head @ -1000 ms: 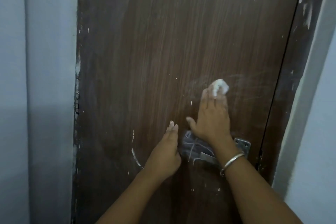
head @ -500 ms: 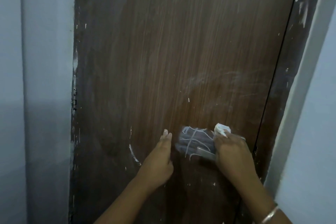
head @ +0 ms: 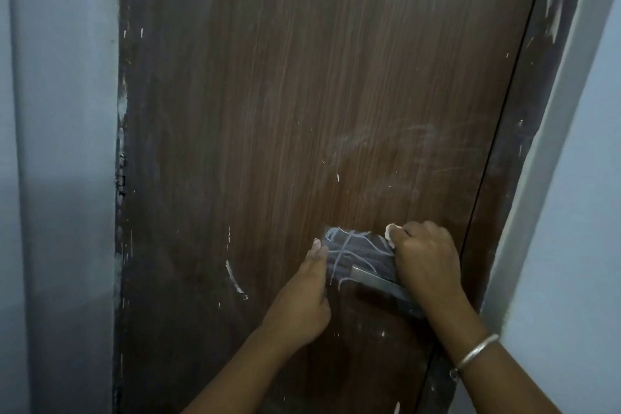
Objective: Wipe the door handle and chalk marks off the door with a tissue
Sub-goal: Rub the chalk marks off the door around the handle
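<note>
Tissue point(head: 391, 232) is bunched in the fisted right hand point(head: 425, 262) over the door handle point(head: 376, 279), whose lever slants leftward toward chalk marks point(head: 349, 250); the left hand point(head: 304, 296) is pressed flat beside them.

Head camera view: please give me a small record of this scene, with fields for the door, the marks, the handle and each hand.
door: brown wood-grain door, shut in its frame
chalk marks: white crossing lines beside the handle; faint smears above
door handle: metal lever, partly hidden by the right hand
left hand: flat on the door, left of the lines
right hand: closed on a white tissue
</note>
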`<state>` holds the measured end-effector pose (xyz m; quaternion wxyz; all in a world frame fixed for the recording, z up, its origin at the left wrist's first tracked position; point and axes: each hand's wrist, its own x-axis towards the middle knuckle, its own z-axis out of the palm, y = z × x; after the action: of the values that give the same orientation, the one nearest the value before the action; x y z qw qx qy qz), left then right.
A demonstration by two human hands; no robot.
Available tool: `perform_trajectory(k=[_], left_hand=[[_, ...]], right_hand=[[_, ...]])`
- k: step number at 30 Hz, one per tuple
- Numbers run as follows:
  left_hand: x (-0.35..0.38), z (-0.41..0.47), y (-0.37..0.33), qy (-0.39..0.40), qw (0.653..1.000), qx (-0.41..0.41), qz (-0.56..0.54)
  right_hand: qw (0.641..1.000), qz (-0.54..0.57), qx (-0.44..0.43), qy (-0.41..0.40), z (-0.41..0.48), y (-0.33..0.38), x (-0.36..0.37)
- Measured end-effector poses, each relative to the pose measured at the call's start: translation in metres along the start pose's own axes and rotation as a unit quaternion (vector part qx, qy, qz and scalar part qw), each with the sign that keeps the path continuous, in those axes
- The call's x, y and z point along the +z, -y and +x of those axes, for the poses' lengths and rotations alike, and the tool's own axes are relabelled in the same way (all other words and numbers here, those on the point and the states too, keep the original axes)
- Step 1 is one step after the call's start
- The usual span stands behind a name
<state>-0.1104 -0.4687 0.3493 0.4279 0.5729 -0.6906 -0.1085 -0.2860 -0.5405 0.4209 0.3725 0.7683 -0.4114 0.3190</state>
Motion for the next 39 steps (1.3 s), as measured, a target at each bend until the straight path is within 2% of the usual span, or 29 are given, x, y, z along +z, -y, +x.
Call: perform_trajectory(k=[4,6,11,16,18,23,27,30,33,36,39], left_hand=[[0.002,0.000,0.002,0.004,1.000,-0.007,0.005],[0.003,0.000,0.002,0.003,1.000,-0.003,0.002],[0.004,0.002,0.001,0.005,1.000,-0.005,0.005],[0.007,0.005,0.001,0.005,1.000,0.010,0.007],[0.011,0.006,0.000,0.001,1.000,0.018,0.009],[0.020,0.009,0.000,0.005,0.999,0.041,0.013],[0.019,0.012,-0.001,-0.003,0.999,0.051,0.010],[0.018,0.019,-0.011,-0.033,0.997,0.075,0.006],[0.019,0.031,-0.032,-0.077,0.990,0.121,0.015],[0.024,0.050,-0.057,-0.102,0.982,0.157,0.018],[0.031,0.066,-0.077,-0.107,0.982,0.152,-0.015]], right_hand=[[0.995,-0.015,-0.040,0.090,-0.006,0.002,0.003],[0.996,0.000,-0.034,0.083,-0.003,0.002,0.001],[0.998,0.011,0.053,0.030,0.005,0.002,0.001],[0.995,0.007,0.004,0.099,0.001,0.013,0.005],[0.996,0.013,-0.004,0.090,0.006,0.009,0.000],[0.997,0.012,0.056,0.041,0.012,0.009,-0.001],[0.995,0.033,0.033,0.083,0.007,0.004,0.012],[0.992,0.111,0.056,0.037,-0.001,0.000,0.015],[0.967,0.222,0.120,-0.034,-0.012,0.004,0.021],[0.962,0.227,0.104,-0.107,-0.016,0.005,0.026],[0.950,0.233,0.156,-0.135,-0.018,0.005,0.031]])
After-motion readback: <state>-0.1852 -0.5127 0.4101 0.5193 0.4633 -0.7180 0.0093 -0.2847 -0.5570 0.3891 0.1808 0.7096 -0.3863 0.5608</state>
